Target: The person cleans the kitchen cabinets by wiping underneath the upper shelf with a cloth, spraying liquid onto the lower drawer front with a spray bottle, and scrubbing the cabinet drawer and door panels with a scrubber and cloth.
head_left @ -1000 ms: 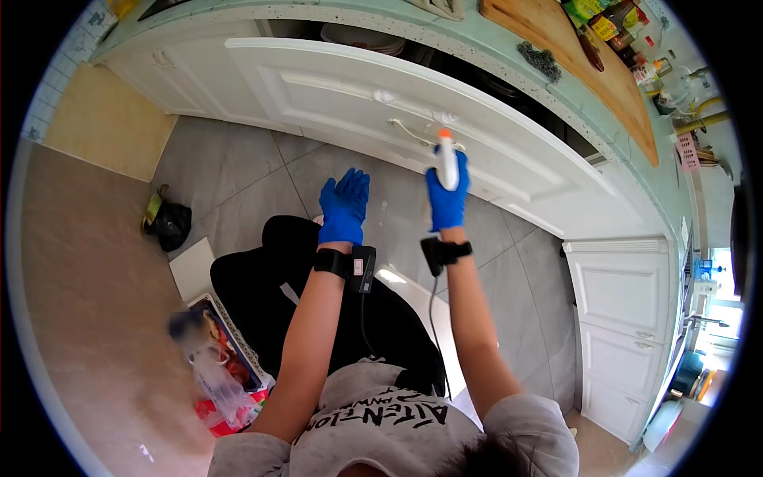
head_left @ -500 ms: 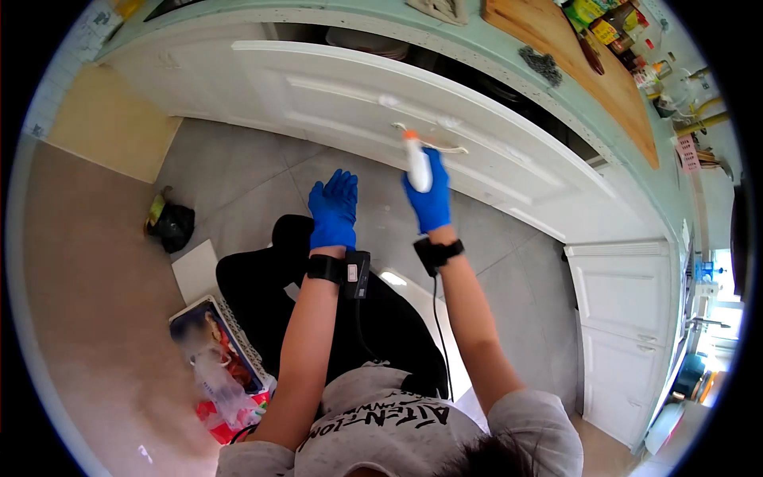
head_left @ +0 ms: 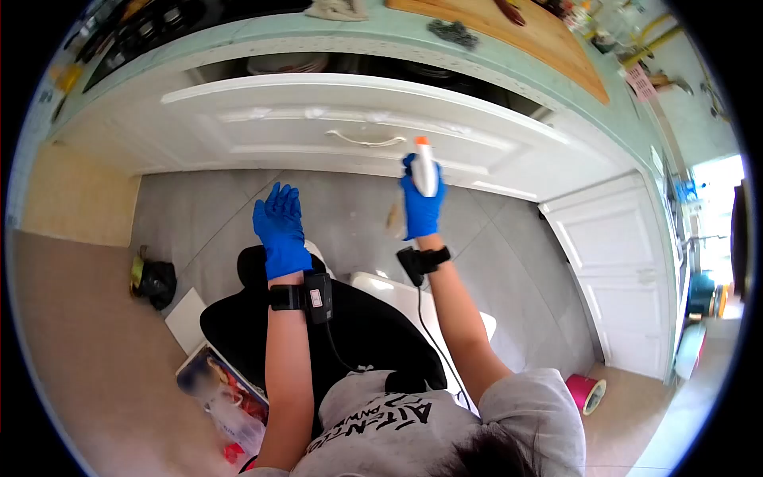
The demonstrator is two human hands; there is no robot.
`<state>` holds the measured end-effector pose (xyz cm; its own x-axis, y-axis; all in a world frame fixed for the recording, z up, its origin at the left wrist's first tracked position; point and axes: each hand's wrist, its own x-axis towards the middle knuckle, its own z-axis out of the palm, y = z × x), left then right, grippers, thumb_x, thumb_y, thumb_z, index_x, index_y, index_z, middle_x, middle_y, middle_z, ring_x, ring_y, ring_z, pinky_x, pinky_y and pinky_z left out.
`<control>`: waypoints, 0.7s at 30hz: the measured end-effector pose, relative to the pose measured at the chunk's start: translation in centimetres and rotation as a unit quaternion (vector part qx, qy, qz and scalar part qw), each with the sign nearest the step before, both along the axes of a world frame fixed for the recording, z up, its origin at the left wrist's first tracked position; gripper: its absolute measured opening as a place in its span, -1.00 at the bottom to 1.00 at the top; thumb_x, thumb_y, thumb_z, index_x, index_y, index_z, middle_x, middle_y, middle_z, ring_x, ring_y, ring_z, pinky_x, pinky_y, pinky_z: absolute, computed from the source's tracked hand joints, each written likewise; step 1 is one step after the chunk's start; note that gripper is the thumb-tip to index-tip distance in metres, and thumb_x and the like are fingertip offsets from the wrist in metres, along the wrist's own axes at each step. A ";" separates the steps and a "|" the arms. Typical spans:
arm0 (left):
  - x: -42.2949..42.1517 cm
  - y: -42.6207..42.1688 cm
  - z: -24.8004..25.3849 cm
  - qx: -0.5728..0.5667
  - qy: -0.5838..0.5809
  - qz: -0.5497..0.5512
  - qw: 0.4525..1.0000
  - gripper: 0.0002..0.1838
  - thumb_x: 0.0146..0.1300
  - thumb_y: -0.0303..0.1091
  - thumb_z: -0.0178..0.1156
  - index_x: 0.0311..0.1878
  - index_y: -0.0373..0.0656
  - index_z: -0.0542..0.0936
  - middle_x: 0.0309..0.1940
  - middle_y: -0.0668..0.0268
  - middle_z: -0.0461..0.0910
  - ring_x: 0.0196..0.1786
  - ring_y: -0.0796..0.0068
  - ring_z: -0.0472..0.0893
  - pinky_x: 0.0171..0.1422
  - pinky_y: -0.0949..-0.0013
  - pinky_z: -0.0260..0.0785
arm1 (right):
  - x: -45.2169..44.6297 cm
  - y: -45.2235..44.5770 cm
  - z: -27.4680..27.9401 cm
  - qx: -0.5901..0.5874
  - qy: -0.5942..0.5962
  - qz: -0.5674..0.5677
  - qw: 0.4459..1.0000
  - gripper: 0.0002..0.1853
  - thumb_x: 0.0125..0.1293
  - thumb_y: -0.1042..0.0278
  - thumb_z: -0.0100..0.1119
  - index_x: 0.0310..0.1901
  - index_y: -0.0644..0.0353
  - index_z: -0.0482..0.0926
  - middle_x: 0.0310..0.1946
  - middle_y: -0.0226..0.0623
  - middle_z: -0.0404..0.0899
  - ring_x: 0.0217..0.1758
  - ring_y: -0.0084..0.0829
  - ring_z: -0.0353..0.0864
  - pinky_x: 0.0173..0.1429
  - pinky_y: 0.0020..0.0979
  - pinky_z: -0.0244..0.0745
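Observation:
Both my hands wear blue gloves and black wrist straps. My right hand [head_left: 422,195] is wrapped round a white spray bottle [head_left: 425,171] with an orange nozzle, held before the right part of a white drawer front [head_left: 302,127]. Part of the bottle is hidden by the hand. White foam-like patches show on the panel near its curved handle [head_left: 367,141]. My left hand [head_left: 283,229] is over the grey floor, fingers spread a little, holding nothing. The drawer stands partly pulled out, with dishes [head_left: 286,63] inside.
Above the drawer runs a pale green counter [head_left: 262,36] with a cutting board [head_left: 548,48] and a grey scrubber [head_left: 452,33]. A black bag [head_left: 156,285] lies on the floor at left, near a filled crate [head_left: 191,370]. A pink roll [head_left: 584,392] is at lower right.
The view has turned, showing more of the stove and the pink roll. The spray bottle, still in my right hand, is now right of the drawer handle rather than in front of it.

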<state>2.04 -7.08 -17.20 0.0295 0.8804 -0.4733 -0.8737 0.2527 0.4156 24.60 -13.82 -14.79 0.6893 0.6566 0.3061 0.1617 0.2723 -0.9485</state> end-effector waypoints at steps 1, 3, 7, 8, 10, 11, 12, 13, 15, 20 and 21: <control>0.7 -0.1 -0.2 0.001 -0.004 -0.010 1.000 -0.46 0.30 -0.02 -0.25 0.01 -0.34 0.43 -0.17 0.05 0.52 -0.13 0.15 0.52 0.00 0.29 0.36 | 2.1 -1.5 0.5 0.014 0.010 -0.022 1.000 -0.73 0.00 0.66 0.10 -0.20 0.23 0.46 -0.35 -0.39 0.54 -0.28 -0.59 0.50 -0.11 -0.54 0.39; 1.8 -0.4 -1.2 -0.015 -0.029 -0.055 0.998 -0.45 0.30 -0.02 -0.25 0.02 -0.35 0.42 -0.20 0.05 0.53 -0.13 0.14 0.52 -0.01 0.27 0.38 | 6.3 -3.9 1.1 -0.015 -0.049 -0.116 0.992 -0.83 0.02 0.60 0.15 -0.29 0.24 0.48 -0.43 -0.39 0.54 -0.38 -0.60 0.48 -0.26 -0.50 0.42; 3.9 -1.0 -1.4 -0.018 -0.030 -0.091 0.995 -0.44 0.30 -0.01 -0.25 0.01 -0.36 0.42 -0.20 0.03 0.53 -0.13 0.14 0.52 0.00 0.25 0.38 | 12.3 -6.0 0.6 -0.014 -0.044 -0.100 0.994 -0.70 -0.01 0.62 0.14 -0.16 0.28 0.48 -0.30 -0.34 0.54 -0.24 -0.51 0.54 -0.09 -0.47 0.44; 4.1 -1.1 -1.5 -0.013 -0.041 -0.095 0.995 -0.44 0.29 -0.01 -0.24 0.01 -0.36 0.42 -0.20 0.03 0.52 -0.13 0.14 0.52 0.00 0.25 0.38 | 13.0 -6.6 0.6 -0.012 -0.045 -0.103 0.994 -0.70 -0.01 0.62 0.14 -0.16 0.28 0.48 -0.30 -0.34 0.54 -0.24 -0.51 0.54 -0.09 -0.47 0.44; 4.5 -1.0 -1.3 -0.002 -0.057 -0.097 0.994 -0.44 0.29 -0.01 -0.24 0.01 -0.36 0.42 -0.20 0.02 0.52 -0.13 0.13 0.52 0.00 0.25 0.38 | 14.1 -7.7 0.1 -0.036 -0.049 -0.128 0.990 -0.68 0.01 0.63 0.12 -0.12 0.28 0.46 -0.25 -0.32 0.54 -0.21 -0.49 0.54 -0.06 -0.45 0.44; 4.5 -1.0 -0.9 -0.012 -0.054 -0.089 0.994 -0.44 0.29 -0.01 -0.23 0.02 -0.37 0.41 -0.19 0.02 0.52 -0.13 0.13 0.52 0.00 0.25 0.39 | 14.0 -8.2 0.3 -0.027 -0.033 -0.136 0.990 -0.69 0.02 0.63 0.11 -0.12 0.29 0.46 -0.25 -0.33 0.54 -0.19 -0.49 0.54 -0.04 -0.44 0.44; 4.5 -1.0 -0.4 -0.020 -0.051 -0.079 0.995 -0.44 0.29 -0.02 -0.23 0.02 -0.38 0.40 -0.19 0.01 0.52 -0.13 0.12 0.52 -0.01 0.25 0.39 | 14.0 -8.9 0.7 -0.032 -0.031 -0.120 0.992 -0.68 0.02 0.65 0.09 -0.11 0.29 0.44 -0.24 -0.32 0.54 -0.20 -0.50 0.53 -0.06 -0.46 0.44; 4.6 -0.9 -0.3 -0.011 -0.055 -0.076 0.996 -0.44 0.29 -0.02 -0.23 0.02 -0.38 0.40 -0.19 0.01 0.52 -0.13 0.12 0.52 -0.01 0.25 0.39 | 13.7 -9.6 1.8 -0.036 -0.029 -0.103 0.994 -0.66 0.02 0.66 0.07 -0.10 0.30 0.43 -0.24 -0.30 0.53 -0.21 -0.51 0.53 -0.09 -0.49 0.44; 4.6 -0.5 -1.0 -0.007 -0.064 -0.061 0.996 -0.44 0.28 -0.02 -0.22 0.04 -0.39 0.38 -0.18 0.01 0.51 -0.13 0.11 0.52 -0.02 0.25 0.41 | 13.2 -10.0 4.9 0.023 0.035 -0.030 0.999 -0.59 -0.01 0.70 0.06 -0.04 0.32 0.41 -0.21 -0.28 0.51 -0.19 -0.49 0.51 -0.09 -0.48 0.45; 4.9 -0.4 -0.6 0.055 -0.099 -0.149 0.982 -0.49 0.28 -0.10 -0.15 0.08 -0.38 0.36 -0.13 0.04 0.51 -0.09 0.13 0.51 0.07 0.23 0.38 | 13.4 -8.9 18.8 0.083 -0.002 0.052 0.995 -0.58 0.06 0.56 0.00 0.04 0.25 0.39 -0.21 -0.26 0.49 -0.22 -0.43 0.50 -0.10 -0.40 0.48; 4.6 -0.4 -0.6 0.059 -0.101 -0.152 0.981 -0.49 0.28 -0.10 -0.15 0.08 -0.38 0.36 -0.13 0.04 0.51 -0.09 0.13 0.51 0.07 0.23 0.38 | 15.1 -8.1 21.5 0.102 -0.012 0.067 0.992 -0.55 0.05 0.54 0.05 0.05 0.24 0.38 -0.22 -0.26 0.48 -0.22 -0.43 0.50 -0.10 -0.40 0.49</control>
<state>6.66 -7.46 -17.83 0.3819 0.8646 -0.3265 -0.8332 0.4750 0.2831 39.70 -21.93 6.68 0.5916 0.6643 0.4569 0.1323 0.4791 -0.8678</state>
